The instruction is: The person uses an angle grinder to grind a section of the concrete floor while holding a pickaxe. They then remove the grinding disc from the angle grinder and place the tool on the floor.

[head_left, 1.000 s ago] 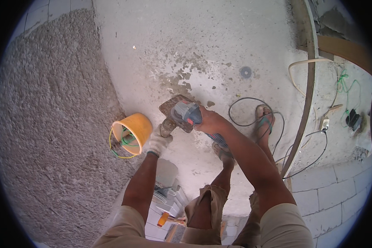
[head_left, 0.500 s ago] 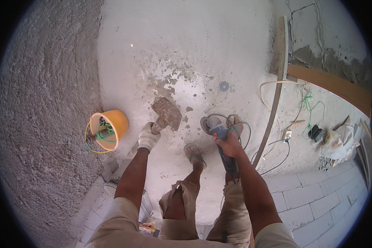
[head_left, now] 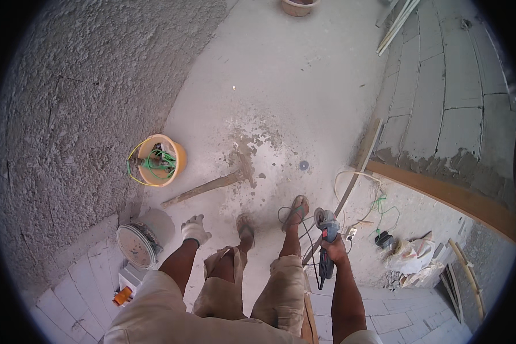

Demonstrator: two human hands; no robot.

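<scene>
My right hand [head_left: 335, 250] is wrapped round the body of an angle grinder [head_left: 328, 234], its disc end pointing away from me and its black cord hanging by my right leg. My left hand [head_left: 196, 230], in a white work glove, holds nothing, with its fingers apart above the floor. A long-handled hammer [head_left: 211, 184] lies on the floor ahead, its dusty head far and its handle slanting back to the left. A grey disc [head_left: 304, 165] lies flat to the right of the hammer head.
Left of the hammer stands an orange bucket [head_left: 179, 157] holding a tool and green cord. Nearer is a lidded white bucket [head_left: 136, 246]. At right are a wooden board [head_left: 441, 198], a power socket [head_left: 351, 233], loose cables and plastic bags [head_left: 410, 255]. A rough wall [head_left: 97, 86] borders the left.
My left hand has let go of the hammer, which now lies on the floor, and has drawn back. The grinder has moved right and nearer in my right hand. My view has shifted.
</scene>
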